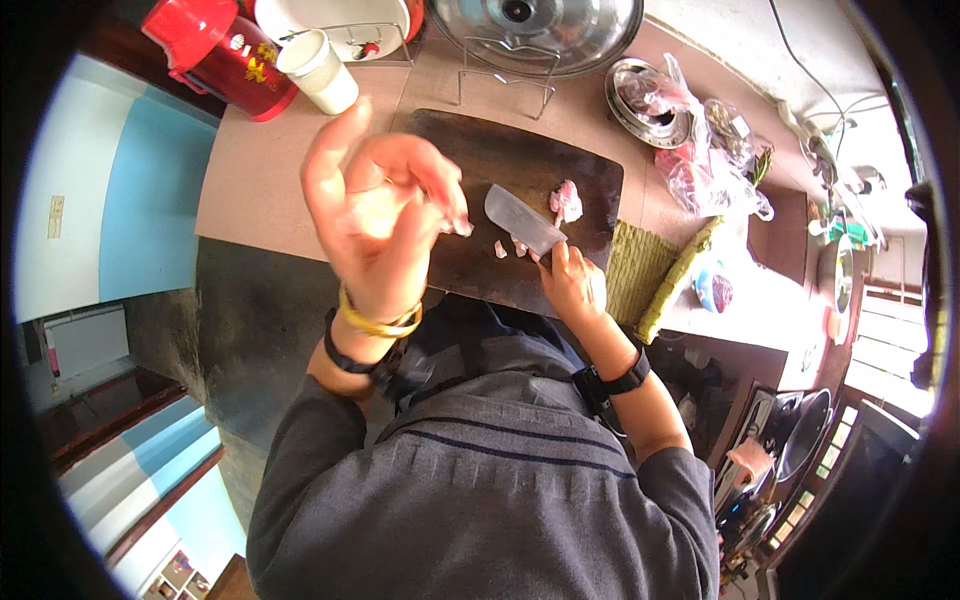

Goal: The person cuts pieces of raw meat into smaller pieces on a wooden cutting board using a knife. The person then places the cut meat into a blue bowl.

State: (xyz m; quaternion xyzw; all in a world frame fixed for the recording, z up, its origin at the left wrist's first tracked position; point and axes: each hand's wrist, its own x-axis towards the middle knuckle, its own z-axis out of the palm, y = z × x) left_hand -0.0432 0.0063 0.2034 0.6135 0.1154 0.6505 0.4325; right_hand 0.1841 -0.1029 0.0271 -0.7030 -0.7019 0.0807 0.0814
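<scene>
My right hand (576, 283) grips the handle of a cleaver (521, 220), its broad blade lying over a dark wooden cutting board (465, 142). Beside the blade is a lump of pale pink raw meat (566, 201). Small cut meat pieces (500, 249) lie close to the cutting edge. Raised above the board's left side, my left hand (382, 202) shows its palm, thumb apart and fingers curled. It is blurred, and whether the pale spot at its fingertips is a meat scrap or nails is unclear.
A red thermos (225, 64) and a white cup (319, 71) stand at the back left. Behind the board are a wire rack (506, 79) and a large metal lid (536, 30). Plastic bags (697, 169), a green ribbed cloth (637, 262) and a long green stalk (679, 281) lie right.
</scene>
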